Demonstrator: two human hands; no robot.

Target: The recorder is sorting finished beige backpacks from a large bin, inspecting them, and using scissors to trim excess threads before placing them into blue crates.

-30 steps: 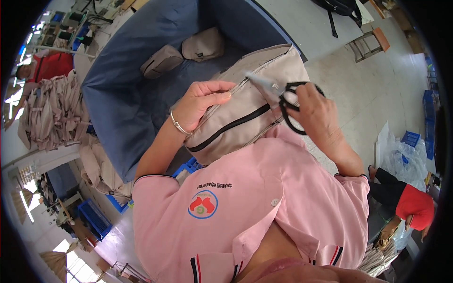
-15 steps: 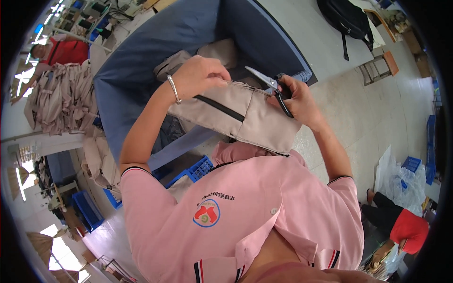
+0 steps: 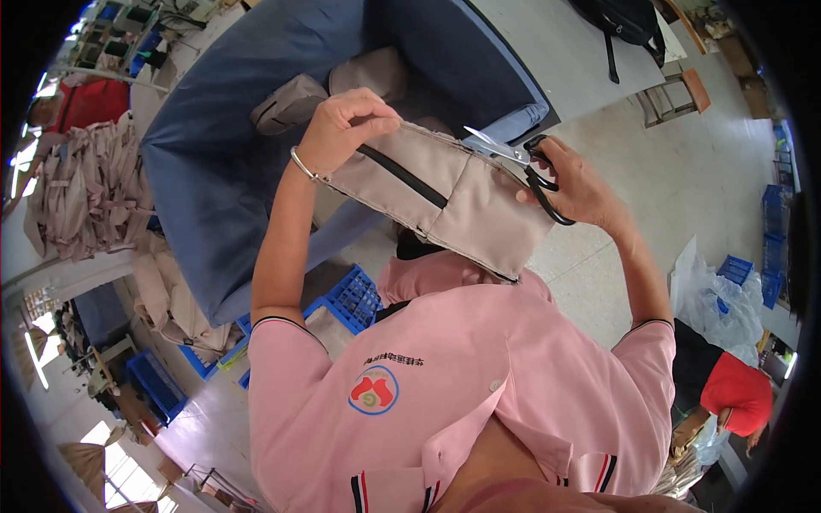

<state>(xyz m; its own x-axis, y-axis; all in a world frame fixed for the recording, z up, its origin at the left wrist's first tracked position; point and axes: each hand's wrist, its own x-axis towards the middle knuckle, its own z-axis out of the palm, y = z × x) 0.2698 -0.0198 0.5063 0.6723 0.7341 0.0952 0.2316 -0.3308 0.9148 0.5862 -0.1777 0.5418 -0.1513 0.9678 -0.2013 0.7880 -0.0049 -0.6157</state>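
A beige fabric bag piece [image 3: 479,209] with a black zipper strip is stretched between my hands, in front of my pink shirt. My left hand [image 3: 355,120], with a bangle at the wrist, pinches its upper edge near the left end. In my right hand [image 3: 577,184] are scissors [image 3: 515,154] with black handles and metal blades. The blades lie at the upper seam edge, pointing left and slightly apart; whether they have fabric between them I cannot tell. My right fingertips also touch the right part of the piece.
Beyond the fabric stands a big blue cloth-sided bin [image 3: 197,171] holding beige pouches [image 3: 372,75]. A grey table [image 3: 590,60] bears a black backpack [image 3: 629,21]. Blue crates [image 3: 355,299] sit below at left. Beige pieces hang at far left [image 3: 90,188]. A person in red [image 3: 737,393] bends at lower right.
The scissors and my right hand have shifted right and slightly down, with the blades now along the seam edge. My left hand has moved a little up and left. The view has shifted slightly.
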